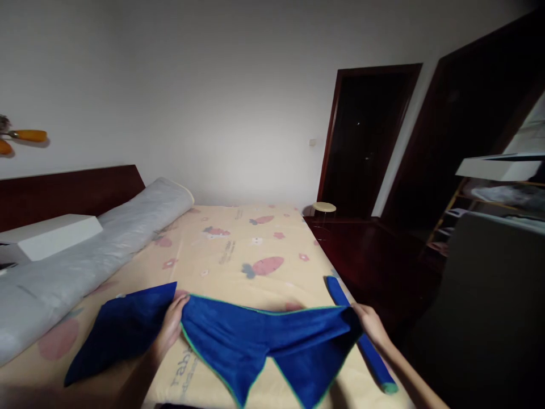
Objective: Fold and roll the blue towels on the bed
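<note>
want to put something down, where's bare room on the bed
The free patch is the patterned sheet beyond the stretched blue cloth, bordered by the grey bedding on the left and the wall behind. Crowded: the near end, where a second blue cloth lies beside the left hand and a blue roll by the right hand.

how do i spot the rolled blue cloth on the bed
Find the bed and follow its right edge to near the right hand. There lies the rolled blue cloth, partly hidden by the held cloth. Unlike that spread, two-pointed piece, it is a narrow tube with a green end.
</note>
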`<state>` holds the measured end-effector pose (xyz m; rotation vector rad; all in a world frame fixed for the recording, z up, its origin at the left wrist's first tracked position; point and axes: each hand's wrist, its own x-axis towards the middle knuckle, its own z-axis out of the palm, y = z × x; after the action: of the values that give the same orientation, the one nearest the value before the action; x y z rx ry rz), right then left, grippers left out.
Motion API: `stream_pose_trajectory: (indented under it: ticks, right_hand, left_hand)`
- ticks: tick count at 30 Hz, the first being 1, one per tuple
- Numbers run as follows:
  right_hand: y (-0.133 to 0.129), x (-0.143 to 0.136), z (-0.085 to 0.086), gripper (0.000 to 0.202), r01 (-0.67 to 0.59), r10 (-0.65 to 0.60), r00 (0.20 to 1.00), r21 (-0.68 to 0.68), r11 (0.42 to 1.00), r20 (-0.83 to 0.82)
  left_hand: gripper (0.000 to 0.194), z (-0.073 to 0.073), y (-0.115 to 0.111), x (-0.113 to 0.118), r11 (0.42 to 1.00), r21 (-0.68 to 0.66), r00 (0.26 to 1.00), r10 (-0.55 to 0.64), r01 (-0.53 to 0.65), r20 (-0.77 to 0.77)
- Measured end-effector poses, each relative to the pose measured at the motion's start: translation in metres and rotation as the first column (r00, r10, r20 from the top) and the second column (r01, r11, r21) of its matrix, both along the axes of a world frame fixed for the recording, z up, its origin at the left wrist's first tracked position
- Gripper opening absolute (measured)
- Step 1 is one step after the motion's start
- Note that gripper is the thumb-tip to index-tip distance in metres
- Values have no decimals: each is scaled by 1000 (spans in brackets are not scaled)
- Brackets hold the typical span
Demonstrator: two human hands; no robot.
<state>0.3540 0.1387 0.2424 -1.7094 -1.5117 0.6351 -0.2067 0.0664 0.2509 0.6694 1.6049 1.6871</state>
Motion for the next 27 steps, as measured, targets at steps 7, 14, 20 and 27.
stream_pose_trajectory:
  ticks: [7, 14, 20, 27]
  right_hand:
    - [24, 23, 65, 35, -216, 183, 963, 161, 963, 197]
    - [73, -10, 105, 32, -298, 151, 825, 192, 935, 545]
    - [94, -28, 148, 35, -314, 32, 759, 322, 893, 651]
    - [72, 1, 124, 41, -467, 28, 693, 419, 779, 720]
  left_hand:
    - [55, 50, 22, -44, 990, 64, 937, -99, 127, -336]
    - [61, 85, 78, -71, 993, 108, 799, 29, 45, -600]
    - [46, 117, 97, -85, 970, 234, 663, 217, -64, -716]
    - [44, 100, 44, -97, 983, 180, 549, 138, 23, -825]
